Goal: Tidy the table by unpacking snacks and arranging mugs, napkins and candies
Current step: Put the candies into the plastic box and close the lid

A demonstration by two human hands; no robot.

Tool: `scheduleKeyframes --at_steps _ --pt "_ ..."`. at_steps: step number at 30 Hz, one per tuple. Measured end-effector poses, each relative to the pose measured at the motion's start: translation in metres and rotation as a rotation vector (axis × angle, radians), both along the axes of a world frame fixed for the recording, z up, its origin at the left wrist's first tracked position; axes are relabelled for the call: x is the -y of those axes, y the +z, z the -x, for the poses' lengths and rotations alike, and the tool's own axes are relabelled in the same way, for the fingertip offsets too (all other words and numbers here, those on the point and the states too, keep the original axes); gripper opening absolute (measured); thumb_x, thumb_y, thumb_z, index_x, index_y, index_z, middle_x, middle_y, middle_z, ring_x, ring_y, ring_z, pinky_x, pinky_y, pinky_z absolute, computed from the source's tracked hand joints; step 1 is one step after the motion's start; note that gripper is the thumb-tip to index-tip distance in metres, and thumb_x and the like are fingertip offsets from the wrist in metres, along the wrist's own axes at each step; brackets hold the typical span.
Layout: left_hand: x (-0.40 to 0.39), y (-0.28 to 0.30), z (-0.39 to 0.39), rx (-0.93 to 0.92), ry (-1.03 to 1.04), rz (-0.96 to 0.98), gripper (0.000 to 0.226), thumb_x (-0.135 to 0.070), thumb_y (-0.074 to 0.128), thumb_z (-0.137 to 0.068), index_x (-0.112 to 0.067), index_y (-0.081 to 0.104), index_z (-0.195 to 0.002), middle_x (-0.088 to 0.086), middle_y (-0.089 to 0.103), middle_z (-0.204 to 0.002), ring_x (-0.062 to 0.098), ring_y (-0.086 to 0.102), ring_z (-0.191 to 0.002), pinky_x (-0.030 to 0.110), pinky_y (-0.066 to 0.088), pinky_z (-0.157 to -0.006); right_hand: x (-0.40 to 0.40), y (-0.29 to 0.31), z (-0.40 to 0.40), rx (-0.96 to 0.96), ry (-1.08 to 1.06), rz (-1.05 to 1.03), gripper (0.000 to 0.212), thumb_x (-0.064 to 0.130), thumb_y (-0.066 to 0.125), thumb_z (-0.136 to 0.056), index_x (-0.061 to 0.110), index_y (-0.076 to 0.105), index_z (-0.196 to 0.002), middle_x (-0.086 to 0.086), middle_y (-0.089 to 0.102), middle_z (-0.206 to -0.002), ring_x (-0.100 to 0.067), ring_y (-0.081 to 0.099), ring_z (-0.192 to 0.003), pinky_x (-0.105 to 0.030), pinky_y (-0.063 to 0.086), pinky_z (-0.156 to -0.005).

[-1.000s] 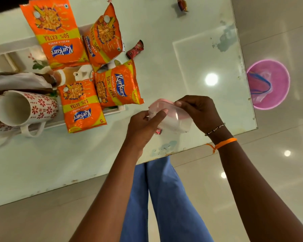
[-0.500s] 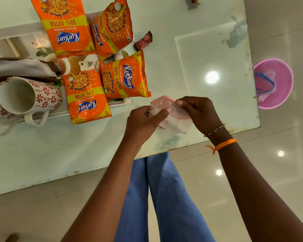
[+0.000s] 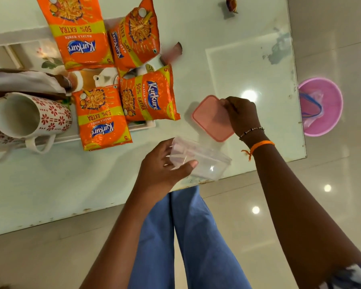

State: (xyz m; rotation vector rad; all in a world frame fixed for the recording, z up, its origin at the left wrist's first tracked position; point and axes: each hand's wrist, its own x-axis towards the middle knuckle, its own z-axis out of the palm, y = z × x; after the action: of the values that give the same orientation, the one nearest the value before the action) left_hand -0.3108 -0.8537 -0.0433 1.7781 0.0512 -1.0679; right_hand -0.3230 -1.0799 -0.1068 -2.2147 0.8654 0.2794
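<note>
My left hand (image 3: 162, 171) grips a clear plastic box (image 3: 204, 161) by its left end, over the table's near edge. Just beyond the box, my right hand (image 3: 241, 114) holds its pink lid (image 3: 212, 117) by the right edge, lifted off. Several orange snack packets (image 3: 149, 97) lie on a white tray (image 3: 141, 126) at the left. A red-patterned white mug (image 3: 32, 115) lies on its side at the far left, with a second mug cut off by the frame edge. A wrapped candy (image 3: 173, 52) lies blurred beside the packets, another candy (image 3: 231, 4) at the far edge.
The glass table (image 3: 248, 59) ends close to my legs and at the right. A pink bin (image 3: 321, 106) with a plastic bag stands on the floor to the right. Folded cloth (image 3: 23, 81) lies behind the mugs.
The lid has come off the box: my right hand has carried it up and away, while my left hand keeps the box, now tilted lower.
</note>
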Motion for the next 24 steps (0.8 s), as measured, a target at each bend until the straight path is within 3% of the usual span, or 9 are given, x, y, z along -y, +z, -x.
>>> scheduleKeyframes --at_steps 2,4,7,9,13,15,18,21,24 --pt "-0.011 0.006 -0.002 0.022 0.017 0.053 0.06 -0.012 0.081 -0.064 -0.034 0.052 -0.112 -0.013 0.064 -0.108 -0.008 0.062 -0.094 0.006 0.047 -0.073 0.004 0.001 -0.009 -0.038 0.04 0.071 0.024 0.017 0.048 -0.092 0.001 0.066 -0.088 -0.025 0.067 -0.087 -0.034 0.056 -0.079 -0.034 0.044 -0.07" --pt "-0.021 0.016 -0.007 0.066 0.02 0.097 0.07 -0.016 0.083 -0.059 -0.031 0.047 -0.117 -0.009 0.061 -0.118 0.0 0.061 -0.104 0.01 0.048 -0.08 0.004 0.006 -0.025 -0.003 0.065 0.133 0.019 0.018 0.05 -0.089 0.01 0.066 -0.096 -0.015 0.068 -0.102 -0.035 0.058 -0.096 -0.039 0.049 -0.081" --pt "-0.033 0.029 -0.021 0.14 0.056 0.149 0.073 -0.028 0.077 -0.05 -0.034 0.044 -0.115 -0.012 0.059 -0.122 0.005 0.059 -0.113 0.016 0.049 -0.089 -0.004 0.011 -0.062 0.101 0.212 0.235 0.025 0.016 0.051 -0.09 0.013 0.06 -0.113 -0.01 0.059 -0.119 -0.031 0.05 -0.111 -0.036 0.044 -0.088" --pt "-0.035 0.036 -0.033 0.191 0.068 0.171 0.074 -0.029 0.074 -0.051 -0.034 0.041 -0.116 -0.018 0.056 -0.122 0.004 0.056 -0.116 0.015 0.048 -0.09 -0.013 0.008 -0.089 0.131 0.366 0.247 0.039 0.002 0.044 -0.089 0.013 0.052 -0.125 -0.01 0.051 -0.134 -0.031 0.044 -0.121 -0.036 0.04 -0.096" --pt "-0.035 0.041 -0.054 0.289 0.11 0.198 0.078 -0.026 0.074 -0.049 -0.031 0.036 -0.117 -0.02 0.052 -0.123 0.002 0.053 -0.118 0.013 0.045 -0.09 -0.026 -0.009 -0.126 0.02 0.62 0.199 0.064 -0.011 0.039 -0.084 0.017 0.031 -0.14 -0.006 0.024 -0.154 -0.032 0.02 -0.141 -0.042 0.032 -0.11" --pt "-0.029 0.043 -0.062 0.311 0.157 0.215 0.08 -0.026 0.075 -0.046 -0.031 0.037 -0.117 -0.015 0.051 -0.125 0.005 0.053 -0.119 0.015 0.047 -0.09 -0.025 -0.018 -0.127 0.001 0.647 0.254 0.054 -0.005 0.045 -0.085 0.013 0.039 -0.135 -0.01 0.033 -0.149 -0.034 0.027 -0.137 -0.044 0.038 -0.106" --pt "-0.018 0.045 -0.072 0.348 0.194 0.223 0.081 -0.028 0.078 -0.046 -0.033 0.037 -0.117 -0.02 0.051 -0.124 0.003 0.052 -0.12 0.016 0.048 -0.088 -0.017 -0.019 -0.118 0.013 0.581 0.37 0.025 0.007 0.049 -0.087 0.009 0.054 -0.112 -0.014 0.053 -0.122 -0.034 0.046 -0.112 -0.043 0.044 -0.088" --pt "-0.002 0.045 -0.081 0.425 0.19 0.197 0.077 -0.033 0.078 -0.05 -0.04 0.037 -0.115 -0.034 0.05 -0.117 -0.003 0.051 -0.118 0.012 0.047 -0.085 -0.007 -0.003 -0.106 0.142 0.256 0.164 0.018 0.004 0.057 -0.082 0.002 0.061 -0.099 -0.019 0.062 -0.104 -0.035 0.055 -0.098 -0.039 0.043 -0.081" --pt "0.012 0.043 -0.089 0.451 0.178 0.16 0.079 -0.032 0.081 -0.052 -0.045 0.035 -0.115 -0.029 0.05 -0.121 0.002 0.051 -0.119 0.021 0.05 -0.09 -0.002 0.037 -0.093 0.414 -0.029 0.037 0.019 0.003 0.061 -0.078 0.005 0.062 -0.096 -0.008 0.064 -0.096 -0.028 0.058 -0.091 -0.033 0.047 -0.076"
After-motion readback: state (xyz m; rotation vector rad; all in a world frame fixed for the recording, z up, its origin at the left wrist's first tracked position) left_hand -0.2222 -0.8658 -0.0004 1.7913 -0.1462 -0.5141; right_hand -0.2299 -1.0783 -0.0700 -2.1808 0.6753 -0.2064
